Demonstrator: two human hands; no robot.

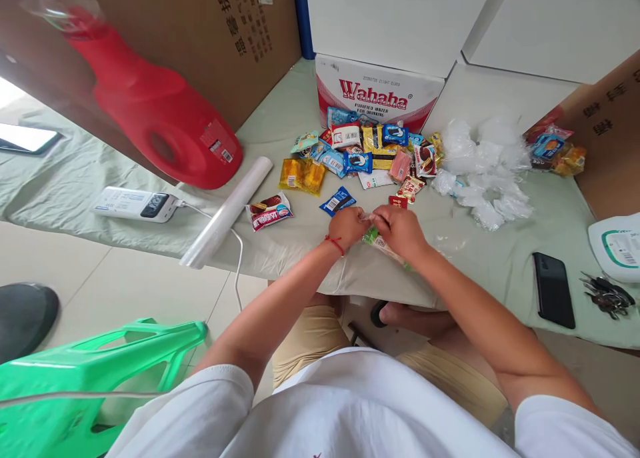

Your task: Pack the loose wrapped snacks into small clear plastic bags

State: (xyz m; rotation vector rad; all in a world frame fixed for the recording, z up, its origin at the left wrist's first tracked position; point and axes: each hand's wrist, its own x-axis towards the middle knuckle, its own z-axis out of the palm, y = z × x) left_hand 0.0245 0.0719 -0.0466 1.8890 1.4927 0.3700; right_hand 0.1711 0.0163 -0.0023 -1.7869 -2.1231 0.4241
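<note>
My left hand (349, 225), with a red string at the wrist, is closed in a pinch near the table's front edge. My right hand (401, 231) is pinched right beside it, knuckles almost touching. Between the fingertips shows a bit of clear plastic (369, 217); its full shape is hidden. Just under the right hand lies a green-and-pale snack packet (383, 243), partly covered by the hand; whether the plastic belongs to it I cannot tell. A blue snack packet (338, 201) lies beyond the left hand, and a small red packet (398, 201) beyond the right.
Mixed snack packets (370, 155) are heaped before the Wahaha carton (380, 91). Clumped clear bags (487, 171) sit to the right, a phone (554, 290) and keys (607, 295) nearer. Leftward are a plastic roll (227, 211), power bank (135, 203) and red jug (160, 111).
</note>
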